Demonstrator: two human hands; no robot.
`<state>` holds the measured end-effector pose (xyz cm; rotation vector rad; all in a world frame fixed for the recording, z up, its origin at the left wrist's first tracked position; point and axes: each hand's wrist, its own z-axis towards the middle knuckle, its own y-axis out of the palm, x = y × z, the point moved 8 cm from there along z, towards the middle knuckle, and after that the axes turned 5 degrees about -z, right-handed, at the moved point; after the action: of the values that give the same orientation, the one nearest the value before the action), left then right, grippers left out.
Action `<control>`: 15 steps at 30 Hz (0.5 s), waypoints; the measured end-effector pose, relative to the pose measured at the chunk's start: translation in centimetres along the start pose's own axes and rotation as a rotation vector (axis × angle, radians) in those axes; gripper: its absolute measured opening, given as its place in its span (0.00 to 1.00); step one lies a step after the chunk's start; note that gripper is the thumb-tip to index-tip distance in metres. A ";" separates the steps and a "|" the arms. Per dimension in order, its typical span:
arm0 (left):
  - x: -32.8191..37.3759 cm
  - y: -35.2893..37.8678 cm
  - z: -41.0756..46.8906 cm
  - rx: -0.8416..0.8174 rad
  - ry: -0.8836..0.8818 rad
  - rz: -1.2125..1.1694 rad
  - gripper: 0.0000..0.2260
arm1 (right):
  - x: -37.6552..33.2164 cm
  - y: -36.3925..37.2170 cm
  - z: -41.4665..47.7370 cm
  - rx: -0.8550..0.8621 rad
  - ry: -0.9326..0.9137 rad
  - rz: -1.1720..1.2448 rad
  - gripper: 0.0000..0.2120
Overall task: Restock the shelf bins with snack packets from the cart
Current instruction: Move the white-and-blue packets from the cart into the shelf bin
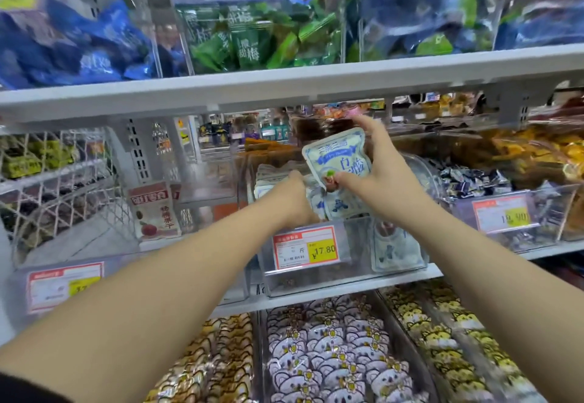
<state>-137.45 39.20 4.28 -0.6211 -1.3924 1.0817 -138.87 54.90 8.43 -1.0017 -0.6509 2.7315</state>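
Note:
A pale blue-and-white snack packet (339, 156) is held upright above the clear middle-shelf bin (316, 273). My right hand (382, 178) pinches it between thumb at its lower edge and fingers over its top right corner. My left hand (292, 195) reaches into the same bin and rests on a stack of matching pale blue packets (271, 175); its fingers are hidden. More of these packets (395, 247) lie against the bin's front wall. The cart is out of view.
A red and yellow price tag (308, 247) hangs on the bin front. A white wire basket (60, 187) stands left, a bin of dark blue wrapped sweets (474, 181) right. Bins of green and blue packets fill the upper shelf; animal-print packets (335, 349) fill the lower one.

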 end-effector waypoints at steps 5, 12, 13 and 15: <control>0.8 -0.7 0.2 0.087 0.074 0.232 0.32 | 0.9 -0.7 0.2 0.013 0.039 -0.046 0.23; 1.4 -1.1 0.0 0.155 0.111 0.378 0.38 | 1.2 -1.1 -0.3 -0.022 0.070 -0.130 0.35; 1.4 -1.0 0.0 0.157 0.105 0.371 0.37 | 1.2 -0.9 -0.3 -0.038 0.060 -0.164 0.35; 1.2 -1.2 0.0 0.145 0.099 0.329 0.36 | 1.1 -0.9 -0.2 -0.047 0.044 -0.224 0.30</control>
<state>-137.41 39.77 5.87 -0.8045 -1.1389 1.3795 -139.55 56.06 8.05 -0.9334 -0.7733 2.5048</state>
